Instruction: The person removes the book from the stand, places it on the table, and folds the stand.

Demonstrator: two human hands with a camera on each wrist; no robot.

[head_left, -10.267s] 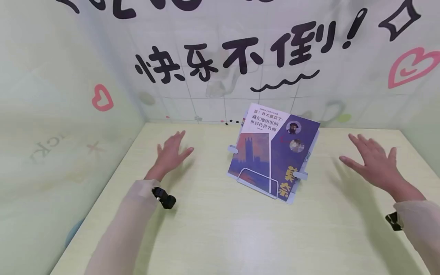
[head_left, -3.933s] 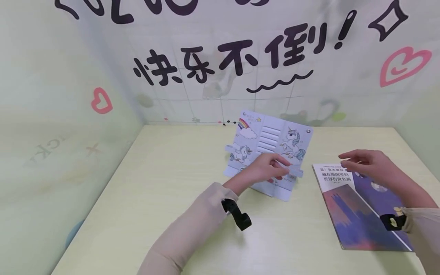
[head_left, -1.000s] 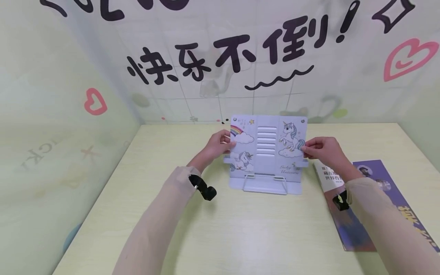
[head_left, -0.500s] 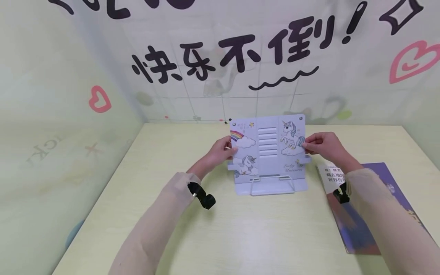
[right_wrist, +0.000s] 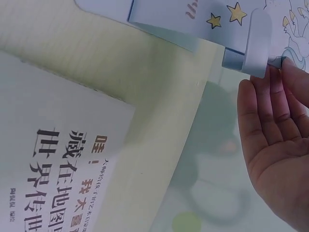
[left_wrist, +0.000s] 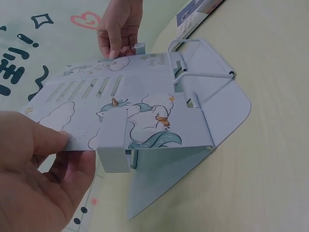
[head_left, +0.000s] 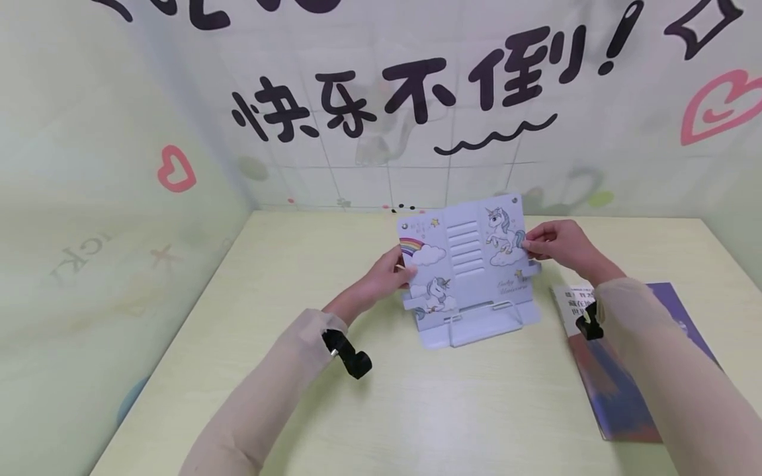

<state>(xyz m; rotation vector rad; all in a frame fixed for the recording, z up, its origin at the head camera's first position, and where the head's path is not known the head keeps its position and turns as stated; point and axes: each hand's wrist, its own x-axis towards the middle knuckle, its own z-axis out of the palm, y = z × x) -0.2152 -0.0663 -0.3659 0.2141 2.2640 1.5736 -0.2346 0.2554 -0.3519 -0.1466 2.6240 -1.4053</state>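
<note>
A pale lavender book stand point(head_left: 467, 284) printed with unicorns and a rainbow leans back on the table, turned at an angle. Its wire page holder point(head_left: 487, 324) is folded out at the bottom lip. My left hand point(head_left: 381, 277) pinches the left edge; in the left wrist view the thumb point(left_wrist: 48, 137) lies on the panel with fingers beneath. Across from it, my right hand point(head_left: 565, 246) pinches the right edge above a side clip point(right_wrist: 258, 41). A blue-and-white picture book point(head_left: 619, 390) lies flat at the right, partly hidden by my right sleeve.
The pale wooden table point(head_left: 417, 423) meets a printed curtain point(head_left: 357, 178) at the back, close behind the stand. Another curtain wall point(head_left: 119, 264) runs along the left edge. Black wrist cameras point(head_left: 351, 357) are strapped at both sleeves.
Earlier the book sat on the stand; by 3.9 seconds ago it lay on the table at right. Over the last second both hands have turned the stand, its left side coming nearer.
</note>
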